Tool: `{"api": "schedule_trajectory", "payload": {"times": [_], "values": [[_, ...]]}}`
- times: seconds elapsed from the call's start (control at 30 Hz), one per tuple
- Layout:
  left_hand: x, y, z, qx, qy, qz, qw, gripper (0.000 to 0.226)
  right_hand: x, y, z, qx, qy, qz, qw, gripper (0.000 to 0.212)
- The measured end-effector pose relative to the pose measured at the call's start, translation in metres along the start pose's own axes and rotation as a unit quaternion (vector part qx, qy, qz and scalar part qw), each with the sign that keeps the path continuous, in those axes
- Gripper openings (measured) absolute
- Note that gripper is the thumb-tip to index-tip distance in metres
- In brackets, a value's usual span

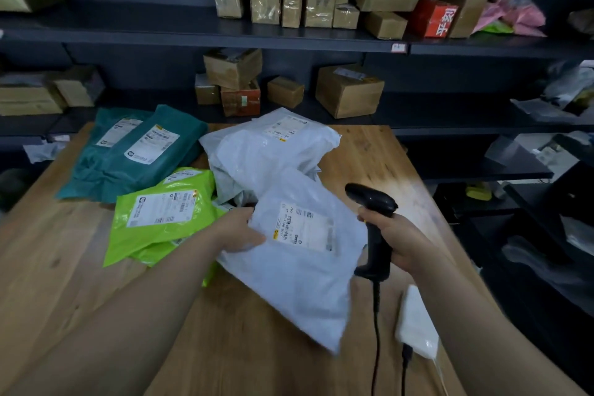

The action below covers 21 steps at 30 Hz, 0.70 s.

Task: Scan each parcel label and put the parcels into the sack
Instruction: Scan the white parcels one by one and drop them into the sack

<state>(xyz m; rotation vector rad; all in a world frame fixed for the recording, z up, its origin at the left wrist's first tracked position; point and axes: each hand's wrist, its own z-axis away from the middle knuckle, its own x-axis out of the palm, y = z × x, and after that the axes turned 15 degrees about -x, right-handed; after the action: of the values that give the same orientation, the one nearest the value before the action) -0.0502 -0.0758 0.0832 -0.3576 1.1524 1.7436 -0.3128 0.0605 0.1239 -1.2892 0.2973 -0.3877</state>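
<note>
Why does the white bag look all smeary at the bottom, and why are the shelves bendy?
Head view: the white parcel in the left hand smears at its lower corner, likely motion blur. Head view: the wide lens curves the shelf. Head view: light glares off the green parcel and the table beside the scanner.

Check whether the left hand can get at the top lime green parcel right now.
Probably not yet: the left hand grips the white parcel, so it is busy. The lime green parcel lies close beside it on the table with nothing on top, so the path itself looks free.
</note>
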Motion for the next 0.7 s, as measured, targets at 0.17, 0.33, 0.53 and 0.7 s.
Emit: {"api": "schedule_trajectory", "payload": {"times": [0.17, 0.33, 0.53, 0.7], "values": [[0.016, -0.008, -0.008, -0.012, 0.187, -0.019, 0.982, 0.058, 0.004, 0.009, 0.003, -0.009, -0.059, 0.084, 0.995, 0.022], [0.073, -0.041, 0.031, -0.062, 0.246, -0.015, 0.967, 0.077, 0.02, 0.021, 0.004, -0.031, -0.117, 0.12, 0.985, 0.023], [0.103, -0.062, 0.03, -0.237, 0.107, 0.202, 0.944, 0.078, 0.044, 0.03, -0.002, -0.028, -0.15, 0.144, 0.978, 0.018], [0.102, -0.036, -0.003, -0.327, 0.096, 0.339, 0.877, 0.1, 0.047, 0.035, -0.006, -0.025, -0.155, 0.142, 0.977, 0.015]]}}
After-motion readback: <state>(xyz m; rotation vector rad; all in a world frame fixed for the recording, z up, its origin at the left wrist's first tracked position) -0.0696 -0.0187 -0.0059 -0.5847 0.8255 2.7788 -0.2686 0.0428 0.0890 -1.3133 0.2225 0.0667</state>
